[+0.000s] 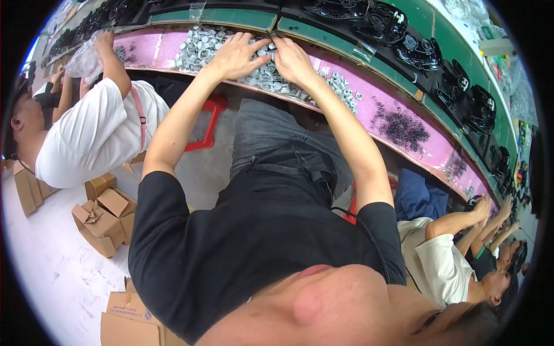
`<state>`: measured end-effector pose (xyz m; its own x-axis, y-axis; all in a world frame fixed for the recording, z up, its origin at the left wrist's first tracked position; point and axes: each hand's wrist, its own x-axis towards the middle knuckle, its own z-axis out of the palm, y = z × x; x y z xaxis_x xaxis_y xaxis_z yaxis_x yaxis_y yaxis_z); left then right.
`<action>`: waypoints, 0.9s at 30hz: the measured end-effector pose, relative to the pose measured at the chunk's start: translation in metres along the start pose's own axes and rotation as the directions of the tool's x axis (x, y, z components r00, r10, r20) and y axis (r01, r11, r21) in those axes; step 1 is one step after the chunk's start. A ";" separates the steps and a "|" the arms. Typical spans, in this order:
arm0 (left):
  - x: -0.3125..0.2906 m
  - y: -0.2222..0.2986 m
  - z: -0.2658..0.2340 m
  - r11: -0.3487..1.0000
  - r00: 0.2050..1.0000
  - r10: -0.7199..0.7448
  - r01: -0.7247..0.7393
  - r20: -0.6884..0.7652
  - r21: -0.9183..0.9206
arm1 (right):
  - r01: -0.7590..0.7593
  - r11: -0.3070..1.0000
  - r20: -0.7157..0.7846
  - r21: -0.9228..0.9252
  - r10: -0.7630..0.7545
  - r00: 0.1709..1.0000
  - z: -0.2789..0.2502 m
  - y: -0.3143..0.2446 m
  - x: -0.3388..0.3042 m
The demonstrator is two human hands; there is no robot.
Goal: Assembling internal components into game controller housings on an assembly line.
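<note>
Over a heap of small grey plastic parts (199,49) on a pink-topped bench, both of my hands are close together. My left hand (234,57) lies palm down on the heap, its fingers spread and its index finger stretched toward the right hand. From the other side my right hand (293,60) reaches in, fingers extended toward the bench's far edge. The fingertips of the two hands nearly meet there. Nothing shows plainly held in either hand; what lies under the fingers is hidden. More grey parts (340,89) are scattered to the right of my right forearm.
A pile of small black pieces (401,127) lies farther right on the pink surface (369,112). Behind it, a green-edged line carries black moulded assemblies (418,52). Co-workers sit on both sides, one in a white shirt (95,130). Cardboard boxes (107,216) stand on the floor at left.
</note>
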<state>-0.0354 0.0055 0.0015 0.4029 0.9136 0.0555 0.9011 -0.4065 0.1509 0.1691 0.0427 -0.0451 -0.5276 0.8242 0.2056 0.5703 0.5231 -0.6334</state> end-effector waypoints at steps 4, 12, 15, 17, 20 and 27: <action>-0.008 0.001 0.000 0.999 0.999 0.032 -0.032 -0.005 -0.004 | 0.017 0.987 -0.065 0.161 -0.007 0.998 -0.001 0.001 0.000; 0.017 -0.023 0.012 0.969 0.978 0.169 -0.143 0.118 -0.202 | -0.061 0.997 -0.009 -0.038 0.061 0.998 0.004 0.012 0.010; 0.014 -0.027 0.009 0.960 0.973 0.145 -0.095 0.179 -0.262 | 0.036 0.999 0.044 0.015 -0.036 0.998 0.007 0.015 0.014; 0.016 -0.026 0.002 0.939 0.958 0.170 -0.085 0.232 -0.334 | 0.139 0.988 0.053 0.074 -0.143 0.988 0.007 0.018 0.013; 0.010 -0.024 -0.006 0.927 0.944 0.178 -0.066 0.279 -0.368 | 0.162 0.979 0.082 0.124 -0.173 0.982 0.009 0.015 0.005; 0.002 -0.030 0.002 0.984 0.999 0.016 -0.009 0.040 -0.179 | 0.132 0.990 0.096 0.057 -0.137 0.986 -0.005 0.006 -0.013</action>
<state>-0.0617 0.0194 -0.0052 0.4233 0.9058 0.0186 0.8544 -0.4059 0.3244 0.1827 0.0366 -0.0479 -0.6589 0.7199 0.2181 0.4587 0.6143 -0.6420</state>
